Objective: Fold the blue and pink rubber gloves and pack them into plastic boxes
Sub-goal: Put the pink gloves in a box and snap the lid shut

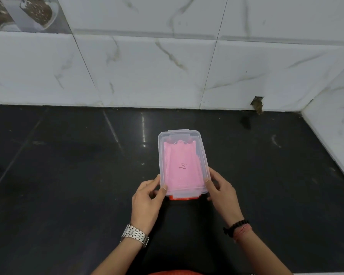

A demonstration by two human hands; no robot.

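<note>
Holding the plastic box (183, 162) by its near corners, the left hand (147, 199) and right hand (221, 192) steadied it on the dark bench (68, 175). Each hand's fingers were curled against a box side, the thumbs resting on the clear lid. The folded pink glove (182, 167) lay flat inside, visible through the lid. The step in hand appeared to be closing the box. The next move likely called for pressing the near red latch (184, 198) shut while keeping the lid seated. Whether either latch was already engaged could not be determined. No blue glove or second box was in view. A marbled tile wall (167, 72) stood behind the bench.
</note>
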